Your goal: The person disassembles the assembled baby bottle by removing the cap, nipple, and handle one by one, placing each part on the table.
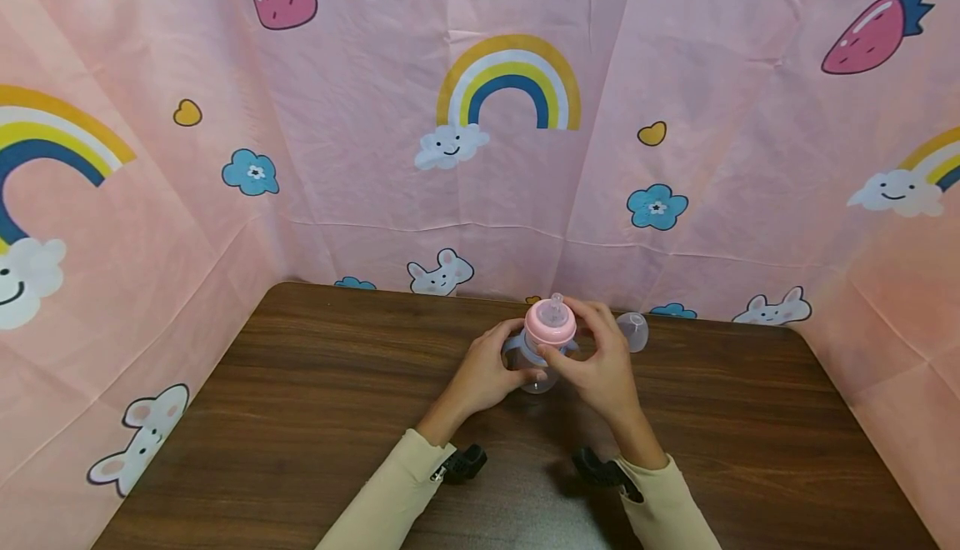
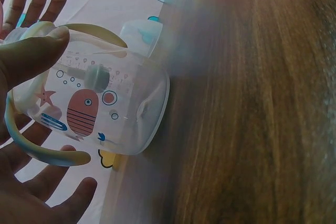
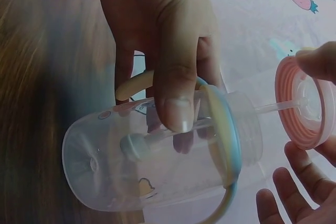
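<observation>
Nearest, wears pale sleeves (image 1: 382,496) behind both grips. Just ahead, holds the clear bottle (image 2: 105,100) in the left grip (image 1: 483,373), with thumb and fingers on opposite sides of its wall; cannot tell whether touching the desk (image 1: 337,375). Pinches the pink collar (image 3: 285,111) in the right grip (image 1: 600,358), just apart from the bottle's neck, with a straw (image 3: 272,108) running from it and the weighted end (image 3: 135,147) inside. Could snag that end at the neck by pulling the right grip aslant, or cross the threads by lowering the collar tilted. Might drop or tip the bottle by slackening the left grip on so smooth a wall. Just beyond the right grip, could knock the clear cap (image 1: 634,333) by swinging outward. Farthest, past both grips, faces a pink curtain (image 1: 525,200).
</observation>
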Motion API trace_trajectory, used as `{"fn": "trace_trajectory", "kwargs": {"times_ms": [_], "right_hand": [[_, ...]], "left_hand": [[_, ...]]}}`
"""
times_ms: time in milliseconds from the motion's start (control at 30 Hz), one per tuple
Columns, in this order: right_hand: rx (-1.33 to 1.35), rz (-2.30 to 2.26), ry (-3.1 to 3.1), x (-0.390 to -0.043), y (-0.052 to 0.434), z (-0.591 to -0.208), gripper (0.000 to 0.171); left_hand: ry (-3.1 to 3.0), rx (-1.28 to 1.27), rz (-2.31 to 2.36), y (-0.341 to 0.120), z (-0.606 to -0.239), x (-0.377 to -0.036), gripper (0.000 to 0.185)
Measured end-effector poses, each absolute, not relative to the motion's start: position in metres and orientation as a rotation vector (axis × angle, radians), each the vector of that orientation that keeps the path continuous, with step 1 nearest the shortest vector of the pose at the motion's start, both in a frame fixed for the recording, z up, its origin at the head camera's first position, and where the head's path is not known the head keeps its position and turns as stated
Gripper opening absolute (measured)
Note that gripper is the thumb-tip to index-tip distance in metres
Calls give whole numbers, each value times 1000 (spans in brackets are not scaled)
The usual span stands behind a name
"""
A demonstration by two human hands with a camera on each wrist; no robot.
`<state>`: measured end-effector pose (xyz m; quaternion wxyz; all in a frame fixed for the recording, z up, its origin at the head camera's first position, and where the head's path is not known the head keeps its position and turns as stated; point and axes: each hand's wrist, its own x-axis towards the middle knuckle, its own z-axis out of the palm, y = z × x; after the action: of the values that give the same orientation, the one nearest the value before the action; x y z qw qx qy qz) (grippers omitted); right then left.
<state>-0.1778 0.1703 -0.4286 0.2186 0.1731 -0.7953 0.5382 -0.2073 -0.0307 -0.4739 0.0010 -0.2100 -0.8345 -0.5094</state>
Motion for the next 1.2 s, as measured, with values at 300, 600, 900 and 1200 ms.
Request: {"fn": "trace_trajectory", "kwargs": {"times_ms": [300, 600, 900, 1200], "right_hand": [[501, 1490, -2185, -176, 170, -425, 68], [525, 1490, -2170, -172, 169, -419, 68], [541, 1478, -2144, -168, 168, -411, 68], [539, 1446, -2144, -166, 170, -408, 69]], "left_hand": [[-2612, -654, -1605, -31, -475, -207, 80], [-2600, -650, -1609, -31, -474, -206, 80], [-2602, -654, -1611, -31, -473, -206, 80], [-2585, -673, -1607, -31, -473, -206, 79]]}}
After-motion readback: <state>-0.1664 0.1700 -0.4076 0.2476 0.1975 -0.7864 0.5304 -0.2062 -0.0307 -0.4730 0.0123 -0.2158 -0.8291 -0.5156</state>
